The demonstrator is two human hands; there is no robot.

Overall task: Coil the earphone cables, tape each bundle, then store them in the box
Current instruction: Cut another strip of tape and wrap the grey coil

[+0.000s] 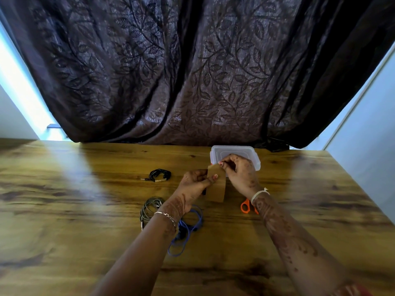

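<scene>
Both hands hold a strip of brown tape (217,185) above the wooden table (85,210). My left hand (195,188) grips the tape roll, mostly hidden, with the thumb on the strip. My right hand (237,170) pinches the strip's free upper end. A black earphone bundle (159,175), coiled and taped, lies to the left. A grey coiled cable (149,208) and a loose blue cable (188,229) lie under my left wrist. The clear plastic box (230,151), lid on, stands behind my right hand.
Orange-handled scissors (245,207) lie on the table under my right wrist. A dark patterned curtain (192,71) hangs along the table's far edge. Bare wood stretches to the left and right of the work spot.
</scene>
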